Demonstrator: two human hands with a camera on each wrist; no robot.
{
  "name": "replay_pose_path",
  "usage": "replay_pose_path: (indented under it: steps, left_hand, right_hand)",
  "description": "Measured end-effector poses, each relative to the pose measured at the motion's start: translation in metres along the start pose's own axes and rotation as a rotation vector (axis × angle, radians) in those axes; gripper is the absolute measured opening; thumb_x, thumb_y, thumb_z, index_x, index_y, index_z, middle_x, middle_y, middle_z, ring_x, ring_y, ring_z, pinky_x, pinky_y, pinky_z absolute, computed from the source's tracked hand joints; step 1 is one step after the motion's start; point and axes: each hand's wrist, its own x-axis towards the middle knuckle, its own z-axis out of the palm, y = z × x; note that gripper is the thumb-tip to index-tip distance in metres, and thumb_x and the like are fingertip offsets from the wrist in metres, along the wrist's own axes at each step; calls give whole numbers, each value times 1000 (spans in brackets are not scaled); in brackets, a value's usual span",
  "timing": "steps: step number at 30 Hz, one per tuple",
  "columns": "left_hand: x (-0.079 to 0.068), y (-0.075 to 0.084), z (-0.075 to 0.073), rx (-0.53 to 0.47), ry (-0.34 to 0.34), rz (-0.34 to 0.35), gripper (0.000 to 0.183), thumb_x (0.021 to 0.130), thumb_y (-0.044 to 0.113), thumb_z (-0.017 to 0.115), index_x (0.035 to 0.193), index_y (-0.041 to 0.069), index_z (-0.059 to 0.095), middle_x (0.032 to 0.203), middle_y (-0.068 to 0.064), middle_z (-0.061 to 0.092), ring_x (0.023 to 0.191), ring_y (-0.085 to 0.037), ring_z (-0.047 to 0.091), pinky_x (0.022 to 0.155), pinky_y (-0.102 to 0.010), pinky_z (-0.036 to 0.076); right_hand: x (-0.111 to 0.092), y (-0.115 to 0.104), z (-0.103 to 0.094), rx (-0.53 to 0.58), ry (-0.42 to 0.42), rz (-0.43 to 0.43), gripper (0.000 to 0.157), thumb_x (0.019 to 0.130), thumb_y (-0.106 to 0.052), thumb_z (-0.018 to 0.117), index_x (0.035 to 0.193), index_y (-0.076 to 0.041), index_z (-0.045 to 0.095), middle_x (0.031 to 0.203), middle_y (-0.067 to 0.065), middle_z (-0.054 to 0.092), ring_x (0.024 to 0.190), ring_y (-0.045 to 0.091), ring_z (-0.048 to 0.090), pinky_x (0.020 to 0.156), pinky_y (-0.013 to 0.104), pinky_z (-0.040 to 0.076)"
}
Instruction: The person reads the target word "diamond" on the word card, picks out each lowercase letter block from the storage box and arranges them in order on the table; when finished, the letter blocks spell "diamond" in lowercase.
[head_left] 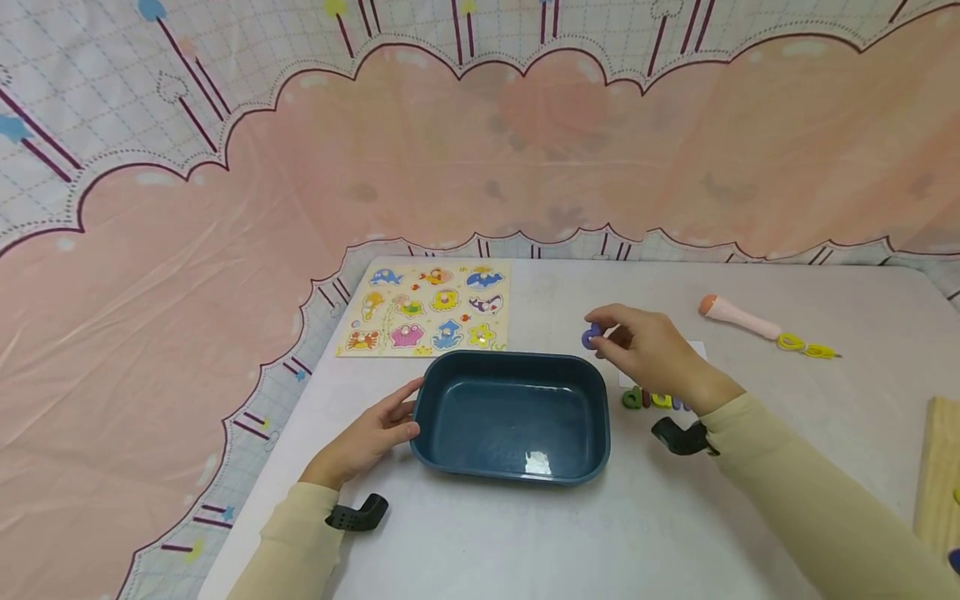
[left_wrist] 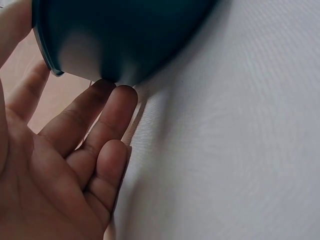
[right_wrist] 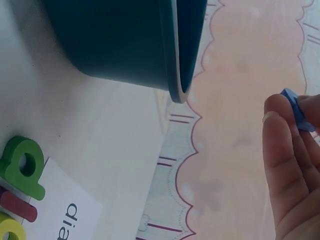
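Observation:
In the head view a dark teal basin (head_left: 517, 477) sits on the white table. My left hand (head_left: 369, 435) touches its left side, fingers fairly straight; the left wrist view shows fingertips (left_wrist: 126, 97) against the basin's outer wall. Beyond the basin's right back corner, my right hand (head_left: 645, 346) pinches a small blue letter piece (head_left: 590, 336) above the table. Its exact shape is partly hidden by the fingers. Below that hand lie a green letter (head_left: 632, 398), a red letter (right_wrist: 20, 205) and a yellow letter (head_left: 661, 401), beside a white printed card (right_wrist: 67, 200).
Behind the basin lies a sea-animal peg puzzle board (head_left: 423, 308). A pink toy microphone (head_left: 742, 317) with a yellow cord is at the back right. A wooden board (head_left: 937, 475) shows at the right edge. Patterned cloth (head_left: 450, 158) hangs behind the table.

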Motion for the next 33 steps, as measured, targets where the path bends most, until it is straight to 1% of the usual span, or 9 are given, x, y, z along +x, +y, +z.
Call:
replay_pose_path:
  steps: [3, 7, 10, 17, 21, 25, 29, 33]
  left_hand:
    - [-1, 2, 0, -10, -15, 25, 75, 99, 25, 65, 160, 16, 24, 151, -29, 40, 136, -42, 44, 109, -57, 35]
    - [-2, 5, 0, -26, -30, 44, 74, 99, 21, 64, 160, 13, 23, 149, -31, 40, 135, -42, 45, 110, -55, 36]
    - [-2, 5, 0, -18, -29, 41, 74, 100, 22, 64, 160, 13, 23, 150, -30, 40, 135, -42, 44, 110, -55, 36]
    - [-2, 5, 0, -23, -24, 33, 74, 99, 22, 65, 161, 14, 23, 150, -30, 39, 136, -42, 44, 110, -55, 36]
    - [-2, 5, 1, -26, -26, 35, 74, 100, 21, 64, 161, 14, 23, 151, -31, 39, 136, -42, 43, 110, -55, 36]
    - [-2, 5, 1, -18, -19, 25, 74, 100, 23, 64, 161, 15, 23, 151, -30, 38, 136, -43, 42, 109, -55, 36]
    - [-2, 5, 1, -7, -9, 12, 74, 99, 23, 65, 161, 15, 23, 151, -30, 38, 137, -43, 42, 109, -55, 36]
    - [-2, 5, 1, -9, -12, 15, 74, 100, 22, 64, 161, 15, 23, 151, -31, 38, 136, -43, 43, 109, -55, 37]
  right_hand:
    - [-1, 2, -1, -7, 3, 4, 28, 96, -6, 67, 123, -2, 65, 96, 4, 73, 81, 14, 69, 74, 37, 60]
    - [-2, 2, -5, -20, -3, 36, 36, 93, -4, 69, 128, 0, 63, 102, 8, 72, 86, 19, 69, 77, 40, 60]
    - [-4, 2, -8, -33, -4, 54, 41, 91, -2, 71, 131, 1, 61, 107, 11, 71, 90, 23, 69, 79, 41, 59]
    - [-11, 6, -18, -37, -18, 92, 43, 93, -5, 71, 134, 2, 59, 110, 14, 70, 93, 25, 69, 79, 42, 59]
    - [-17, 11, -21, -58, 9, 75, 43, 90, -3, 73, 131, 3, 62, 112, 13, 68, 91, 24, 69, 78, 41, 59]
    - [-24, 16, -25, -79, 43, 51, 42, 87, -3, 76, 127, 3, 64, 114, 13, 65, 90, 23, 70, 80, 43, 59]
    - [-31, 21, -28, -92, 54, 52, 41, 88, -5, 76, 126, 3, 65, 114, 12, 65, 90, 23, 68, 82, 45, 58]
    - [-39, 29, -32, -130, 68, 53, 41, 86, -6, 78, 125, 2, 66, 110, 10, 67, 90, 22, 67, 81, 44, 58]
